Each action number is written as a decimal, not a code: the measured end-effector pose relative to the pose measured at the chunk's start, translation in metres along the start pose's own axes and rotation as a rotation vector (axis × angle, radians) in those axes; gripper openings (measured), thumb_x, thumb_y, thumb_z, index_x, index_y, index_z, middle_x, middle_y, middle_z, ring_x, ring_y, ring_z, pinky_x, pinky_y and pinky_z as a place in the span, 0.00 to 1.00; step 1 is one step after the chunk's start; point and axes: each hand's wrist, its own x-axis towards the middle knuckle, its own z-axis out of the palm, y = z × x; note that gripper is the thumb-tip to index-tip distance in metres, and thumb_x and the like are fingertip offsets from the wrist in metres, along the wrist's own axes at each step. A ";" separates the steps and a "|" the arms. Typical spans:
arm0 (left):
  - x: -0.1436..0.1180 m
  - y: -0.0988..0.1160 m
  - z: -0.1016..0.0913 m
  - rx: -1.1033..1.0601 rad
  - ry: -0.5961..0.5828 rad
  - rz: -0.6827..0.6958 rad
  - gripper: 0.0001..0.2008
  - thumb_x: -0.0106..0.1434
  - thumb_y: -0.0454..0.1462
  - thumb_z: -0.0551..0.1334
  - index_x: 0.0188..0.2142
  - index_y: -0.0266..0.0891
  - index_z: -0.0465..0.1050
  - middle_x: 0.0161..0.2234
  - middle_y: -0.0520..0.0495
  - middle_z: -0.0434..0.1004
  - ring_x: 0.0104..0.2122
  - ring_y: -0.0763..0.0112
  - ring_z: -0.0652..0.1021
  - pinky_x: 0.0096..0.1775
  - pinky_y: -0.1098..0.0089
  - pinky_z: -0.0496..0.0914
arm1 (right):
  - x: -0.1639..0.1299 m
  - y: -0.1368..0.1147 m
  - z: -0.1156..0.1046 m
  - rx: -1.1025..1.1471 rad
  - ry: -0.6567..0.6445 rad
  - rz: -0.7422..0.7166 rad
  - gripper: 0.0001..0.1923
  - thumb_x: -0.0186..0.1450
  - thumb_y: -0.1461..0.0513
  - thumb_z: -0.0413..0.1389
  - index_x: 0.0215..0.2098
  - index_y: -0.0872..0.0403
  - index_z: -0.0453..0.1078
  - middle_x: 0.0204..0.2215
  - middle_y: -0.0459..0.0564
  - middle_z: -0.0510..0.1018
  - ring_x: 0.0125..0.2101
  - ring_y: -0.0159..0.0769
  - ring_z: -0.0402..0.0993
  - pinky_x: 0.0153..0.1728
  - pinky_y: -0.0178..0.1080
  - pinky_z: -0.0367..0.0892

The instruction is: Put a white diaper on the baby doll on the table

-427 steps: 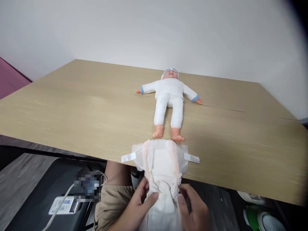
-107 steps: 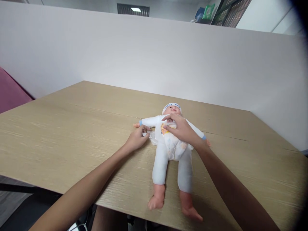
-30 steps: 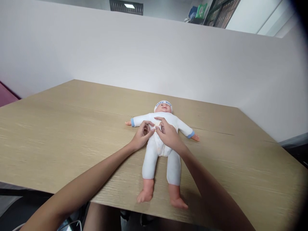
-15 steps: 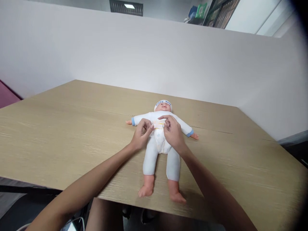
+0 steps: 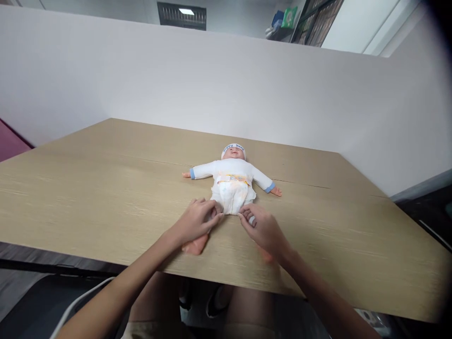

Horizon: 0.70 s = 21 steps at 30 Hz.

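A baby doll [image 5: 231, 167] in a white suit with blue cuffs and a lettered white headband lies on its back, feet toward me. Around its hips is a white diaper [image 5: 233, 193] with an orange and yellow patterned waistband. My left hand [image 5: 203, 217] pinches the diaper's edge by the leg opening on the left. On the opposite side, my right hand [image 5: 260, 225] has thumb and fingers closed on the other leg edge. Both hands cover most of the doll's legs; one foot [image 5: 197, 245] shows below my left hand.
The doll rests on a wooden table [image 5: 106, 202] whose front edge is just above my knees. A pale partition wall [image 5: 212, 84] stands along its back. At the lower left is a dark chair [image 5: 42, 306] with a white cable [image 5: 81, 296].
Both hands have moved down from the diaper's waistband to its leg edges. The doll's legs now lie spread wider, and the waistband is uncovered.
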 end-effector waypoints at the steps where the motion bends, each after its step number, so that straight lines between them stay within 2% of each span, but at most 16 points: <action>1: 0.004 -0.002 0.001 0.030 0.017 0.004 0.23 0.76 0.58 0.56 0.47 0.42 0.76 0.38 0.48 0.80 0.41 0.66 0.74 0.50 0.65 0.60 | 0.004 0.002 -0.001 -0.024 0.013 0.019 0.13 0.75 0.53 0.56 0.48 0.53 0.75 0.37 0.47 0.80 0.36 0.28 0.75 0.43 0.33 0.66; 4: 0.020 -0.002 0.003 0.107 0.062 0.013 0.25 0.73 0.60 0.58 0.45 0.41 0.74 0.33 0.49 0.77 0.34 0.69 0.72 0.46 0.66 0.59 | 0.015 -0.001 0.001 -0.105 0.022 0.057 0.15 0.75 0.51 0.57 0.44 0.55 0.74 0.31 0.46 0.78 0.30 0.26 0.70 0.36 0.33 0.57; 7: 0.035 -0.003 0.008 0.102 0.085 -0.020 0.25 0.73 0.60 0.59 0.39 0.40 0.73 0.29 0.50 0.74 0.30 0.71 0.68 0.42 0.67 0.57 | 0.021 -0.004 0.009 -0.176 0.019 0.018 0.17 0.76 0.52 0.55 0.36 0.56 0.72 0.32 0.47 0.77 0.30 0.25 0.66 0.35 0.33 0.51; 13: 0.042 -0.016 0.011 0.088 0.056 0.032 0.26 0.75 0.57 0.58 0.34 0.38 0.70 0.29 0.50 0.73 0.31 0.73 0.67 0.45 0.67 0.58 | 0.020 0.001 0.018 -0.276 0.034 -0.052 0.14 0.77 0.54 0.55 0.40 0.55 0.73 0.40 0.48 0.77 0.34 0.27 0.66 0.37 0.35 0.53; 16: 0.045 -0.023 0.009 0.067 0.062 0.099 0.23 0.76 0.54 0.57 0.34 0.37 0.71 0.33 0.48 0.75 0.36 0.71 0.71 0.47 0.66 0.60 | 0.021 0.001 0.019 -0.323 0.052 -0.096 0.13 0.77 0.54 0.54 0.42 0.54 0.74 0.43 0.49 0.77 0.36 0.28 0.68 0.38 0.36 0.55; 21: 0.048 -0.029 0.008 -0.078 0.148 0.131 0.18 0.75 0.51 0.60 0.40 0.39 0.76 0.50 0.42 0.75 0.50 0.66 0.75 0.55 0.64 0.68 | 0.024 0.000 0.023 -0.346 0.062 -0.108 0.13 0.77 0.52 0.55 0.48 0.52 0.75 0.48 0.51 0.77 0.42 0.33 0.73 0.42 0.37 0.62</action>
